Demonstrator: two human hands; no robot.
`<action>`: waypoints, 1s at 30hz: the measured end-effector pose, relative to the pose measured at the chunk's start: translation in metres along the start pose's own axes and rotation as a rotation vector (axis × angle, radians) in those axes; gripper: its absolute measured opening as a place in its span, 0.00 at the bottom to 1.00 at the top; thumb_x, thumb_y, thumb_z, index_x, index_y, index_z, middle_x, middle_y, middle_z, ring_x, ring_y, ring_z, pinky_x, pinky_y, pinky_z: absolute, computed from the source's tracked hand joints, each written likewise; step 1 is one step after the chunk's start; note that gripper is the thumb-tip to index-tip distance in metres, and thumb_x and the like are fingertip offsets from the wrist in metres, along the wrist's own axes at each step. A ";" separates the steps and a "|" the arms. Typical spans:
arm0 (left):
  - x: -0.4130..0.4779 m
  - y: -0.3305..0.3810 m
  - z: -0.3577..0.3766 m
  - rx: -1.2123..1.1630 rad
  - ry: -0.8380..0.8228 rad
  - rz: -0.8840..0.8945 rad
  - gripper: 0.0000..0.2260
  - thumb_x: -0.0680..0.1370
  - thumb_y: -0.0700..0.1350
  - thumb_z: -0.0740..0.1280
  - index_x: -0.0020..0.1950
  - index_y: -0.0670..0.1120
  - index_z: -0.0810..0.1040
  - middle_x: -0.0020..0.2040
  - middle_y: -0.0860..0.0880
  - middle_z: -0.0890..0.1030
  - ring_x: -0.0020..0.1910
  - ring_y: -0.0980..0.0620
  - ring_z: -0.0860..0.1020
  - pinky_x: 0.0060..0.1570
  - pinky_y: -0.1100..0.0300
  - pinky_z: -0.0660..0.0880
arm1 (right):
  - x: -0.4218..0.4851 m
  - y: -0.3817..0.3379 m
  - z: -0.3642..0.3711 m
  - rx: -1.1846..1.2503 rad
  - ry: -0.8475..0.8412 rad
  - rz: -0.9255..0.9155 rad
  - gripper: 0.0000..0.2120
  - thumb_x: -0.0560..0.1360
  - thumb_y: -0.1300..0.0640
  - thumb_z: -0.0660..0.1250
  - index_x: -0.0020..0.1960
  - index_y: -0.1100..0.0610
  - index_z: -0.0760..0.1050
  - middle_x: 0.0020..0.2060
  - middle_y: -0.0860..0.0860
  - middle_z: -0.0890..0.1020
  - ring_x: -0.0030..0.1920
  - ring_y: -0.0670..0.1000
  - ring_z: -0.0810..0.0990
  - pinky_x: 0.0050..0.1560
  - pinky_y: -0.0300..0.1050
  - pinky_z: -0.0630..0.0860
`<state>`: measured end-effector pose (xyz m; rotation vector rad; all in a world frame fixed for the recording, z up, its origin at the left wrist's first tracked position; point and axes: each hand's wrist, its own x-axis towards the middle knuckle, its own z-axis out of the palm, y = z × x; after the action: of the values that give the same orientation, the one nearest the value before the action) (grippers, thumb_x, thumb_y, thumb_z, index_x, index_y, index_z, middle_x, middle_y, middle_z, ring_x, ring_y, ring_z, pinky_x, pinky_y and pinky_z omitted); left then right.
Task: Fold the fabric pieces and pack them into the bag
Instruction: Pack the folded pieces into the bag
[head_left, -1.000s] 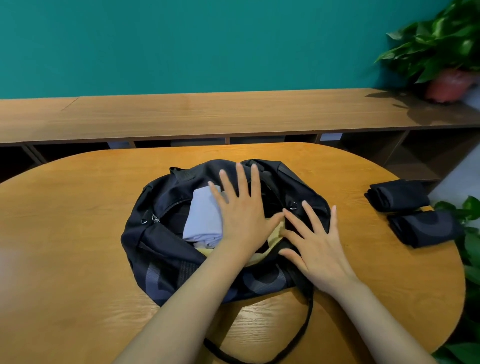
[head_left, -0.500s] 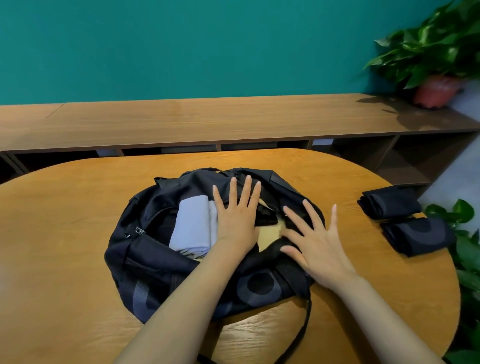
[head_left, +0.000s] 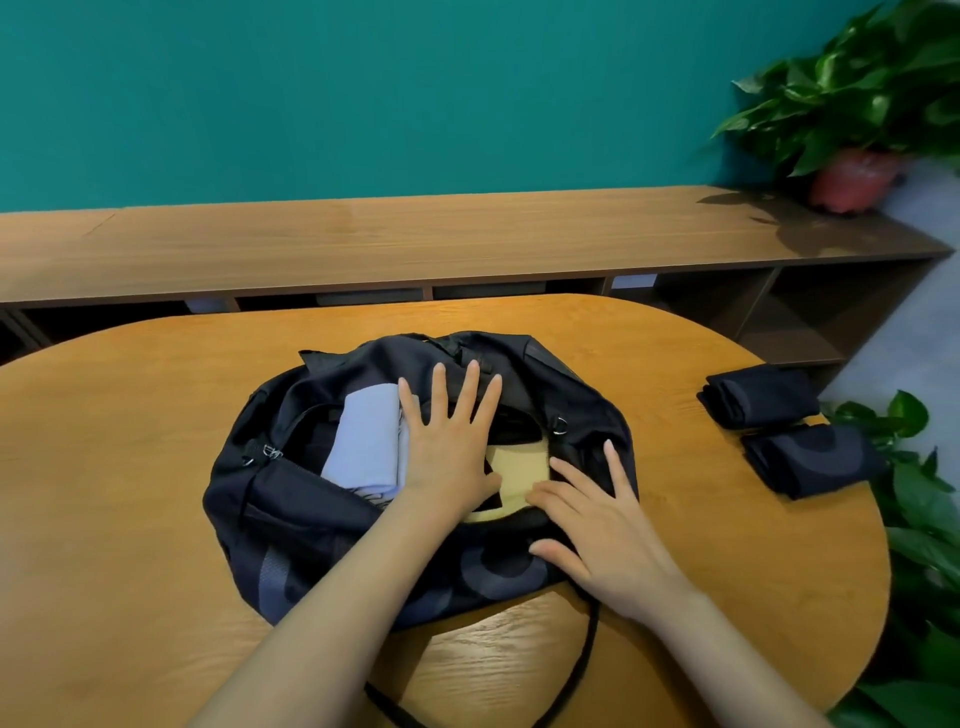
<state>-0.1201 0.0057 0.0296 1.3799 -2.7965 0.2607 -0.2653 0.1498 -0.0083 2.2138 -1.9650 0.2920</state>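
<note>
Now the oval wooden table (head_left: 130, 493) carries the black duffel bag (head_left: 291, 519) at its middle, with the zip mouth open upward. Compared with one second ago, the two hands have drawn a little apart over this mouth, so more of the pale yellow piece (head_left: 519, 467) is uncovered between them. The left hand (head_left: 449, 452) lies flat with fingers straight and spread, gripping nothing. It presses down inside the mouth, just beside the folded lavender piece (head_left: 363, 447) in the left part of the bag. The right hand (head_left: 608, 535) has slid back toward the near rim. It is also flat and holds nothing, with its fingers on the rim and the edge of the yellow piece and its thumb on the bag's near wall.

I judge that the packed pieces are being pressed down to make room, and that the packing is not finished. Two folded dark pieces (head_left: 758, 397) (head_left: 810, 460) wait on the table just beside each other, well apart from the bag, near the right edge.

Some things are not clear. A dark flap shows under the left palm, and I cannot tell if it is another fabric piece or the bag's lining. The inside of the bag below the pieces is hidden. The shoulder strap (head_left: 587, 654) runs out of view at the bottom, as do both forearms. A small metal ring (head_left: 560, 425) sits on the far rim
</note>
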 end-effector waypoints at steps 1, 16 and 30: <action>-0.001 0.000 0.001 0.000 0.002 -0.008 0.47 0.75 0.61 0.66 0.79 0.52 0.34 0.79 0.46 0.35 0.77 0.36 0.36 0.68 0.29 0.34 | -0.005 0.001 0.002 0.029 0.019 0.010 0.27 0.82 0.35 0.47 0.61 0.50 0.77 0.59 0.42 0.79 0.73 0.47 0.67 0.76 0.62 0.43; -0.006 0.031 -0.027 -0.293 -0.017 -0.055 0.31 0.81 0.59 0.56 0.80 0.54 0.46 0.81 0.46 0.45 0.78 0.40 0.40 0.70 0.33 0.35 | -0.046 0.040 -0.006 0.083 0.253 0.434 0.25 0.83 0.42 0.45 0.74 0.48 0.66 0.75 0.48 0.64 0.78 0.51 0.54 0.76 0.61 0.45; 0.097 0.228 -0.046 -0.466 -0.142 0.406 0.22 0.85 0.53 0.48 0.80 0.55 0.52 0.81 0.48 0.47 0.79 0.44 0.46 0.75 0.40 0.42 | -0.065 0.133 -0.024 -0.012 0.017 1.222 0.29 0.80 0.36 0.43 0.79 0.43 0.50 0.79 0.53 0.53 0.77 0.60 0.53 0.72 0.71 0.48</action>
<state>-0.3619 0.0726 0.0508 0.7559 -2.9534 -0.4798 -0.4057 0.2023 -0.0026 0.7074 -2.9893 0.4029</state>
